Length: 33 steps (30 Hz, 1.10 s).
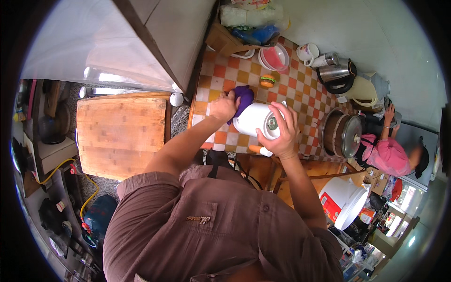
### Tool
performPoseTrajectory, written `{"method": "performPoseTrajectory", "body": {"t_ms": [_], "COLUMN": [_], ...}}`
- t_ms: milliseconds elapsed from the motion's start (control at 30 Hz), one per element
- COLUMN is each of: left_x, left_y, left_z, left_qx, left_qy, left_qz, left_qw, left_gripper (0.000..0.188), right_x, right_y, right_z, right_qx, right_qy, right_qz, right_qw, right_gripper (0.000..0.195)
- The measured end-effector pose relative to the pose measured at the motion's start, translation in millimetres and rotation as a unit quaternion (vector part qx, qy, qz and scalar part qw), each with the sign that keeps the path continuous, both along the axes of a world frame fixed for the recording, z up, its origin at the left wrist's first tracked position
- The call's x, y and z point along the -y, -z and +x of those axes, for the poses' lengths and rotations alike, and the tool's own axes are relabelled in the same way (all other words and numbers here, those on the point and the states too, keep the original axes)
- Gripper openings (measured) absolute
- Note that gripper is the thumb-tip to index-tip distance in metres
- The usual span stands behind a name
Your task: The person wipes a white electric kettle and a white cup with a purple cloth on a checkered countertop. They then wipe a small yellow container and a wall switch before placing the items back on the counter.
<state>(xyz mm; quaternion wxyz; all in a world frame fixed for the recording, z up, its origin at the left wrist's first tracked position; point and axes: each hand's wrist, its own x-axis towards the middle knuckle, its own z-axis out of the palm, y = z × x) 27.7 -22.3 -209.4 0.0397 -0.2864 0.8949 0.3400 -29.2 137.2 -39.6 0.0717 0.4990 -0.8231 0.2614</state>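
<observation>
My left hand [225,106] grips a bunched purple cloth [243,98], which touches the base end of a white jug [249,120]. Over the jug's other end my right hand [282,132] is spread, thumb and fingers gripping around the round mouth. Something glassy shows inside that mouth. A small spout sticks out at the rim, and a white handle with a wood-coloured grip [255,148] points towards me. The jug is tipped with its mouth to the right; whether it rests on the checkered table [243,77] I cannot tell. Beyond it lies a toy-like burger [267,81].
Plastic tubs [274,57], a mug [307,53], a steel kettle [336,72] and a lidded pot [340,134] stand around the table. A wooden board [121,135] is at left, a white bucket [341,201] at right. Another person in pink [387,155] works at far right.
</observation>
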Motion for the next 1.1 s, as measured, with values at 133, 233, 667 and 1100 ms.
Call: {"method": "performPoseTrajectory", "body": {"t_ms": [133,233,667,1100], "left_x": [18,40,52,32], "left_y": [0,15,-41,-84], "left_z": [-14,-8,90,106], "left_qx": [-0.002,-0.102,-0.116,-0.202], "left_qy": [0.059,-0.057,-0.315,-0.215], "left_qz": [-0.007,0.196,0.641,0.626], "left_qw": [0.998,0.974,0.691,0.722], "left_gripper": [0.049,0.046,0.04,0.048], "right_x": [-5,-13,43,-30], "right_y": [-10,-18,-28,11], "right_z": [-4,-4,20,50], "right_qx": [0.016,0.09,0.24,0.174], "right_qy": [-0.012,0.068,0.362,0.193], "right_qz": [0.092,-0.018,0.214,-0.007], "right_qw": [0.996,0.993,0.875,0.966], "right_gripper": [0.075,0.088,0.102,0.084]}}
